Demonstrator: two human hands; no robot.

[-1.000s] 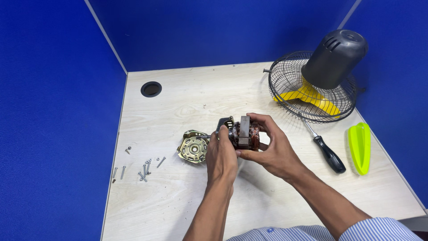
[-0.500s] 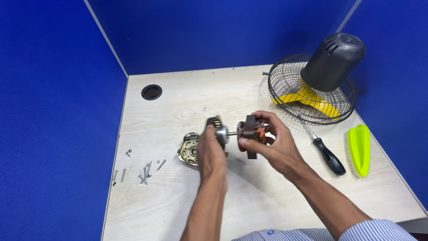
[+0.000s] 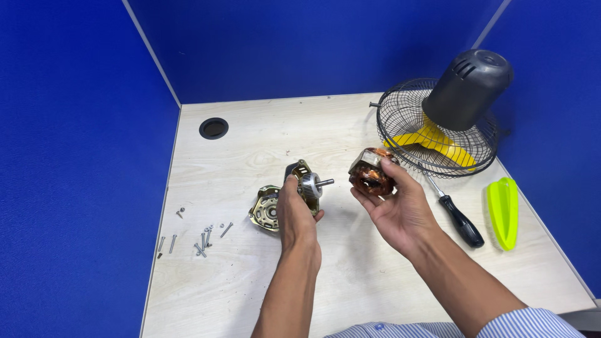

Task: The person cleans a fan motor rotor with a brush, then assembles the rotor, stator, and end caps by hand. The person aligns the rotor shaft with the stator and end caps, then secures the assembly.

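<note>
The two motor halves are now standing well apart, where half a second ago they were nearly joined. The left hand (image 3: 296, 213) is closing its grip around the rotor (image 3: 309, 184), a silvery metal cylinder with a thin shaft poking toward the right. The right hand (image 3: 395, 209) is cupping the stator (image 3: 370, 171), a rounded lump of glossy copper windings, fingers wrapped firmly over it above the pale wooden worktop (image 3: 350, 269). A brassy round end plate (image 3: 266, 211) is lying just behind the left hand, small screws (image 3: 203, 236) scattered nearby. A black-handled screwdriver (image 3: 460, 219) is resting beside the wire fan guard (image 3: 400, 119).
</note>
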